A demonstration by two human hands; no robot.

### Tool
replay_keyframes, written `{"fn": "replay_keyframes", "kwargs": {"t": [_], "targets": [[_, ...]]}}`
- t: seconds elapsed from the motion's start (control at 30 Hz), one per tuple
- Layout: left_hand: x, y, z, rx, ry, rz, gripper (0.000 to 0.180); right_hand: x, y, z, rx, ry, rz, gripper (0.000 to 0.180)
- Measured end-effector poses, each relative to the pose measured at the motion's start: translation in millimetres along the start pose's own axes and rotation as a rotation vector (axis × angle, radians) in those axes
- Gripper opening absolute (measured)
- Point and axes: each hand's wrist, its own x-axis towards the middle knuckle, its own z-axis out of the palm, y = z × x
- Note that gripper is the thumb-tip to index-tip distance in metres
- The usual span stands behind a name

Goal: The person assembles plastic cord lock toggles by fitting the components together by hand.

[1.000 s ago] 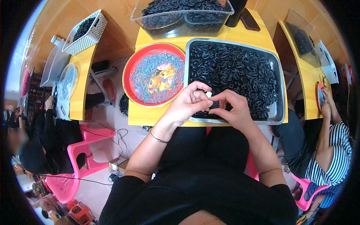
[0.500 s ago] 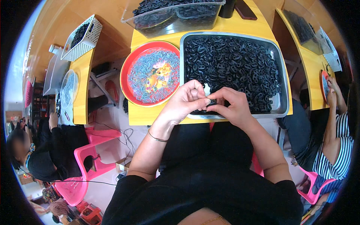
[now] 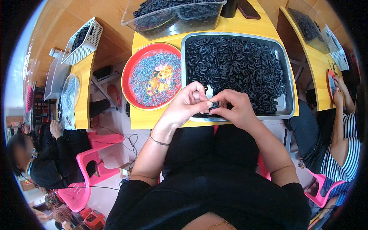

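Left hand: the left hand (image 3: 188,102) was curled, its thumb and fingertips pinched together in a closed grip on a small black ring-shaped part (image 3: 213,104), just above the near rim of the metal tray.
Right hand: the right hand (image 3: 237,108) met the left from the other side, its fingertips also closed on the same small part, so the two hands touched at the fingertips.
Small part: it sat between both grips and was mostly hidden by the fingers; a little pale piece (image 3: 209,91) showed just above it, but what that was could not be told.
Metal tray: a rectangular grey metal tray (image 3: 288,100) lay on the yellow worktop (image 3: 153,119) directly ahead of the hands, heaped with many small black ring-shaped parts (image 3: 237,65), with bare metal showing at its near right corner.
Red plate: a round red plate (image 3: 152,76) lay just left of the tray, holding a mass of thin blue and pink strips with a yellow and orange patch in the middle.
Clear tub: a clear plastic tub (image 3: 172,18) stood behind the tray and plate, also holding black parts.
White basket: a white lattice basket (image 3: 82,41) with dark contents stood on a neighbouring yellow worktop to the left.
Others: a person in black sat at the far left, and a person in a striped top (image 3: 341,161) sat at the right.
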Motion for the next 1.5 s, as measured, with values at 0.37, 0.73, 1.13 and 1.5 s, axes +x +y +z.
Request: {"fn": "replay_keyframes", "kwargs": {"t": [0.37, 0.73, 1.13, 1.5], "targets": [[-3, 4, 5, -0.063, -0.02, 0.02, 0.02, 0, -1, -1, 0.01, 0.027, -0.055, 0.028], [-1, 2, -2, -0.068, -0.054, 0.037, 0.02, 0, 1, 0, 0.025, 0.032, -0.053, 0.027], [12, 46, -14, 0.165, 0.093, 0.266, 0.016, -4, 1, 3, 0.2, 0.204, 0.047, 0.037], [74, 198, -70, 1.097, 0.556, 0.854, 0.02, -1, -11, 7, -0.109, 0.17, -0.106, 0.019]]}}
